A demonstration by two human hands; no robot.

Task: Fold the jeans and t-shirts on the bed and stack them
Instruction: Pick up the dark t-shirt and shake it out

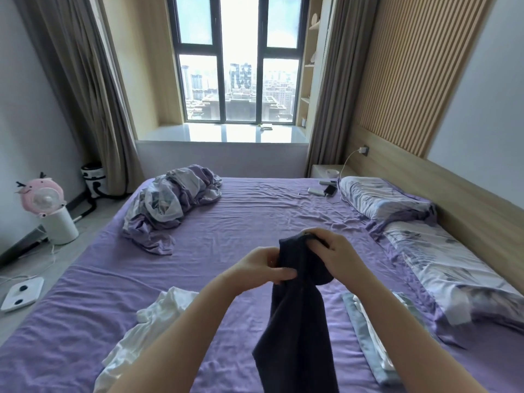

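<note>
Your left hand [265,269] and right hand [337,256] each have a narrow grip pinching the top edge of a dark navy garment [297,321], held up over the purple bed [255,217] so it hangs toward you. On the bed at 8 o'clock lies a crumpled white t-shirt [153,316]. At 4 o'clock sits a folded stack [371,341]. At 11 o'clock lies a bunched duvet [173,202]; pillows [397,211] lie at 2 o'clock.

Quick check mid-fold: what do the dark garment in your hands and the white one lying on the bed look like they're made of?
Dark garment: looks like a soft, matte knit, probably cotton jersey; it hangs limp in loose folds with no sheen or stiffness. White garment: seems a thin, light fabric, likely cotton too; it lies crumpled in soft creases. Weave is too blurred to confirm.
</note>
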